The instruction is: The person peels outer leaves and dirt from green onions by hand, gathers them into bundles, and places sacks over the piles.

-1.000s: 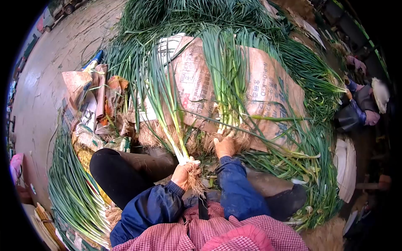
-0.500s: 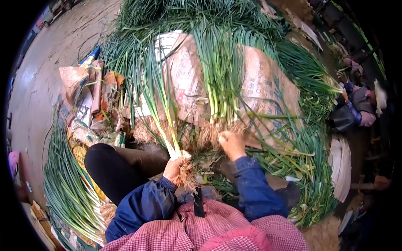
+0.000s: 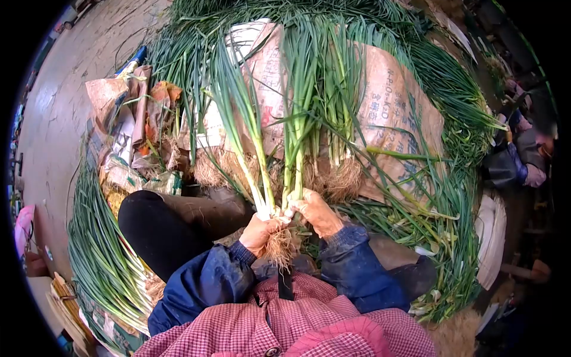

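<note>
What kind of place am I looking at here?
Probably an outdoor market or farm yard where green onions get sorted. Heaps of green onions ring the seated person, printed sacks are spread on the wet pavement, and both the left hand and right hand grip a rooted bunch.

green onions point(image 3: 262, 172), upright bunch, roots down

Your clothing, placed from the apron point(image 3: 285, 324):
- Apron: red-and-white checked cloth, with a narrow dark strap point(image 3: 286, 285) at its top edge.
- Sleeves: dark blue jacket sleeves, left point(image 3: 205, 285) and right point(image 3: 357, 271) of the apron, with ribbed knit cuffs, soil-marked.
- Trousers point(image 3: 156, 229): black, above-left of the apron.
- Boots point(image 3: 208, 211): dark rubber, beyond the trousers.
- Both hands bare.
</note>
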Action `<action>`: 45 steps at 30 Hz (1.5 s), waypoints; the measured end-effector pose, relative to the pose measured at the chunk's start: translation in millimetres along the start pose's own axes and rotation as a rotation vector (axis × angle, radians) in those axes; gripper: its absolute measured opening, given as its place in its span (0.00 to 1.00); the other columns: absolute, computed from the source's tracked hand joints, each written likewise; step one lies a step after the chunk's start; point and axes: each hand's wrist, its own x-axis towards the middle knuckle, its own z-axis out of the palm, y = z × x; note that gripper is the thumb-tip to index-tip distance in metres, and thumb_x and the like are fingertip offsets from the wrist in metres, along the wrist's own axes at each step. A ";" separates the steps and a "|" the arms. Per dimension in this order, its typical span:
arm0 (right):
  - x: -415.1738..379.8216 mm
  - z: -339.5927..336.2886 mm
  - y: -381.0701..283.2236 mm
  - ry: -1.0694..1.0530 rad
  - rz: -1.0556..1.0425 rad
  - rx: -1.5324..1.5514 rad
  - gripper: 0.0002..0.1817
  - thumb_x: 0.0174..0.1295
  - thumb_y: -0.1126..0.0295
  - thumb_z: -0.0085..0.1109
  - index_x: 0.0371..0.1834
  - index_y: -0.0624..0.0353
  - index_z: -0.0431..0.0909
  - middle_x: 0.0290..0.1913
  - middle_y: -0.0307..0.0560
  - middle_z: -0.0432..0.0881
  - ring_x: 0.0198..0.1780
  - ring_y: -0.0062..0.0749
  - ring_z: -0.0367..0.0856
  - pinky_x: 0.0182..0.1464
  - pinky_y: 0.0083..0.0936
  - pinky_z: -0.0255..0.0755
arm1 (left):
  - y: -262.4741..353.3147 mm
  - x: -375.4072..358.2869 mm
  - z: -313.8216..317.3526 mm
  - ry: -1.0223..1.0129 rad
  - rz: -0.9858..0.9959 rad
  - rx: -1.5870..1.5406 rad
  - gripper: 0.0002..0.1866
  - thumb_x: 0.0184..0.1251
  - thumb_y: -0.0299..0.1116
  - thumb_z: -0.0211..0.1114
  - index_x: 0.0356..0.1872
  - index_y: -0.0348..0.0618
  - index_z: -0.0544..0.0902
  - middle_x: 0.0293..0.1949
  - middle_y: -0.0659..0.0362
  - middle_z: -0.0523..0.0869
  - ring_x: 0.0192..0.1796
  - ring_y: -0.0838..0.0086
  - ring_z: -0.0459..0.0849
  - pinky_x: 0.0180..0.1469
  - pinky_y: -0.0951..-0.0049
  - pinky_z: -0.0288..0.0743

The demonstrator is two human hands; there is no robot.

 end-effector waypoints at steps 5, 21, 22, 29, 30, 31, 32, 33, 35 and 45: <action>48.7 -17.1 -27.9 0.581 -0.225 -0.247 0.10 0.61 0.63 0.53 0.35 0.60 0.71 0.27 0.39 0.73 0.24 0.20 0.70 0.22 0.17 0.67 | -10.8 -4.2 0.4 0.060 0.093 0.027 0.08 0.51 0.17 0.64 0.33 0.34 0.78 0.26 0.61 0.80 0.25 0.79 0.77 0.27 0.78 0.71; 35.0 -1.5 -23.4 0.662 -0.556 -0.867 0.19 0.54 0.73 0.56 0.51 0.59 0.71 0.36 0.48 0.79 0.34 0.33 0.77 0.35 0.26 0.74 | -15.6 -7.0 5.2 0.210 0.170 0.111 0.09 0.46 0.14 0.65 0.29 0.36 0.76 0.25 0.62 0.78 0.23 0.78 0.75 0.26 0.76 0.70; 32.4 3.5 -32.4 0.558 -0.464 -1.170 0.22 0.56 0.72 0.54 0.55 0.56 0.68 0.38 0.49 0.76 0.35 0.33 0.76 0.33 0.27 0.73 | -21.3 -4.1 1.6 0.195 0.207 0.105 0.09 0.46 0.14 0.65 0.29 0.37 0.76 0.25 0.62 0.78 0.24 0.79 0.74 0.26 0.77 0.70; -45.7 11.4 -22.4 0.072 -0.329 -1.192 0.08 0.60 0.66 0.51 0.41 0.52 0.77 0.21 0.46 0.75 0.25 0.33 0.77 0.31 0.29 0.71 | -9.7 -2.2 -6.1 0.228 0.200 -0.001 0.09 0.47 0.15 0.64 0.31 0.35 0.78 0.26 0.61 0.80 0.25 0.78 0.76 0.27 0.78 0.71; -63.4 -0.6 -17.2 0.046 -0.251 -1.018 0.08 0.60 0.66 0.52 0.38 0.53 0.78 0.24 0.47 0.78 0.27 0.34 0.78 0.33 0.29 0.72 | -8.8 -4.8 -5.7 0.223 0.169 0.002 0.09 0.47 0.15 0.64 0.31 0.34 0.78 0.26 0.61 0.80 0.25 0.78 0.76 0.28 0.78 0.71; -75.8 -19.5 -6.4 0.047 -0.162 -1.057 0.07 0.59 0.66 0.53 0.37 0.53 0.78 0.27 0.47 0.80 0.29 0.35 0.79 0.35 0.30 0.73 | -16.1 3.1 -14.8 0.235 0.209 -0.015 0.08 0.47 0.15 0.64 0.31 0.34 0.78 0.26 0.60 0.80 0.26 0.77 0.77 0.28 0.77 0.72; -83.0 -39.2 4.5 0.054 -0.075 -1.093 0.06 0.58 0.67 0.54 0.35 0.54 0.79 0.30 0.46 0.81 0.31 0.35 0.80 0.38 0.31 0.73 | -14.2 2.8 -18.6 0.224 0.179 -0.020 0.09 0.48 0.14 0.63 0.32 0.34 0.78 0.27 0.59 0.80 0.26 0.76 0.78 0.28 0.77 0.72; -83.9 -50.0 3.1 -0.008 0.069 -1.221 0.06 0.55 0.67 0.58 0.33 0.55 0.79 0.32 0.47 0.82 0.37 0.36 0.80 0.43 0.30 0.72 | -13.7 3.0 -19.0 0.197 0.170 -0.053 0.09 0.48 0.14 0.63 0.32 0.34 0.78 0.27 0.59 0.80 0.26 0.76 0.78 0.28 0.77 0.72; -54.3 -56.1 3.1 0.041 -0.227 -0.901 0.15 0.55 0.66 0.59 0.44 0.59 0.76 0.40 0.47 0.80 0.42 0.35 0.78 0.46 0.29 0.71 | -12.5 1.7 -15.0 0.113 0.128 -0.095 0.10 0.47 0.14 0.64 0.33 0.34 0.77 0.27 0.59 0.80 0.26 0.76 0.78 0.28 0.78 0.73; -8.8 -14.4 -13.3 0.338 -0.496 0.689 0.05 0.63 0.70 0.51 0.39 0.59 0.72 0.34 0.41 0.78 0.35 0.24 0.78 0.37 0.18 0.74 | 9.0 -14.1 -0.4 -0.077 -0.002 -0.358 0.10 0.54 0.18 0.59 0.35 0.40 0.70 0.27 0.59 0.76 0.29 0.70 0.82 0.28 0.66 0.83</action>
